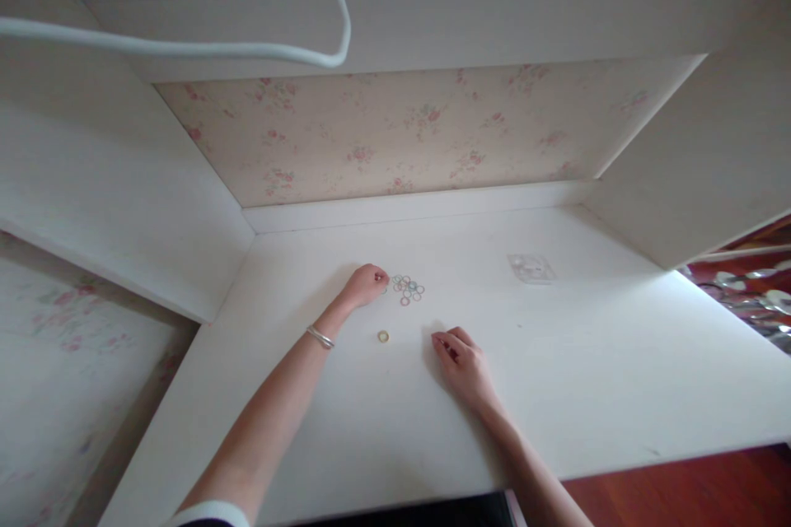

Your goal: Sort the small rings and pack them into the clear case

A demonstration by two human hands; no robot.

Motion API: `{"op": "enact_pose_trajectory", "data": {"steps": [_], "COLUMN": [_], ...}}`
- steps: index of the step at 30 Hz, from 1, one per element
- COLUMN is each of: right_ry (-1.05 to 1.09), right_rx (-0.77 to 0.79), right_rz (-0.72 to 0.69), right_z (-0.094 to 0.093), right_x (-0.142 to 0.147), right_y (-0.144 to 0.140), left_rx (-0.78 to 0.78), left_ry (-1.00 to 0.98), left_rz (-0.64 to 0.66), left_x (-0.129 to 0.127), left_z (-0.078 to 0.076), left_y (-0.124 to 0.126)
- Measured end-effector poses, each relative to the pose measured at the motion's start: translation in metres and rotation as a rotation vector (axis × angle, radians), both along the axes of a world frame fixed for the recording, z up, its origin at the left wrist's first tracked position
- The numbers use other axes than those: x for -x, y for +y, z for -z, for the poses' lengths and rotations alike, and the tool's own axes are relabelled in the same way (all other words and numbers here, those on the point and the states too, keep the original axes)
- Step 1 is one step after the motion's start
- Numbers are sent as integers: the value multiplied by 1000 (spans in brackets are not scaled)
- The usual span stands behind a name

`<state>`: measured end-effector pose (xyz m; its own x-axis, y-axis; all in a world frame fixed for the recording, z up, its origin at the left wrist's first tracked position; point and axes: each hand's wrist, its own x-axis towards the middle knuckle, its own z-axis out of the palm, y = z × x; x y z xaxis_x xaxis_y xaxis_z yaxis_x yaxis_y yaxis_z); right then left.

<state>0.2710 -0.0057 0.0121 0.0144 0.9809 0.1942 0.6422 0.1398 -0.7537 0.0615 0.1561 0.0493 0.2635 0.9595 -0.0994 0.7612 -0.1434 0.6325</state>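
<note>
My left hand (367, 285) is closed in a pinch at the left edge of a cluster of small thin rings (407, 286). One ring lies right beside its fingertips, and what is between them is too small to make out. The clustered rings are mostly pale, one pinkish and one bluish-green. Nearer to me, a thicker gold-coloured ring (384, 337) lies by itself between my two arms. My right hand (462, 358) rests on the white tabletop with its fingers curled in. The inside of that hand is hidden. A silver bangle circles my left wrist.
A clear, flat, squarish plastic piece (531, 268) lies at the right on the white tabletop (593, 346). White side panels and a floral-papered back wall (395, 136) enclose the surface. A white cable or rod (216, 51) crosses the upper left.
</note>
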Motion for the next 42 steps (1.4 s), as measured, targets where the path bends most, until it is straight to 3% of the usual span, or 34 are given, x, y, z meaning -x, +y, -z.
{"op": "enact_pose_trajectory", "data": {"steps": [5, 12, 19, 30, 42], "right_ry": [-39, -82, -102, -98, -150], "right_rx": [-6, 1, -7, -11, 38], "right_rz": [1, -7, -3, -9, -33], "right_z": [3, 1, 2, 1, 0], "right_x": [0, 3, 4, 4, 9], "right_y": [0, 1, 1, 0, 4], "left_rx": [18, -17, -57, -70, -60], "left_ry": [-61, -82, 9, -39, -295], "left_rz": [57, 34, 26, 28, -237], "left_x": [19, 28, 25, 23, 49], "left_z": [-5, 9, 13, 15, 27], "left_y": [-45, -99, -103, -106, -119]}}
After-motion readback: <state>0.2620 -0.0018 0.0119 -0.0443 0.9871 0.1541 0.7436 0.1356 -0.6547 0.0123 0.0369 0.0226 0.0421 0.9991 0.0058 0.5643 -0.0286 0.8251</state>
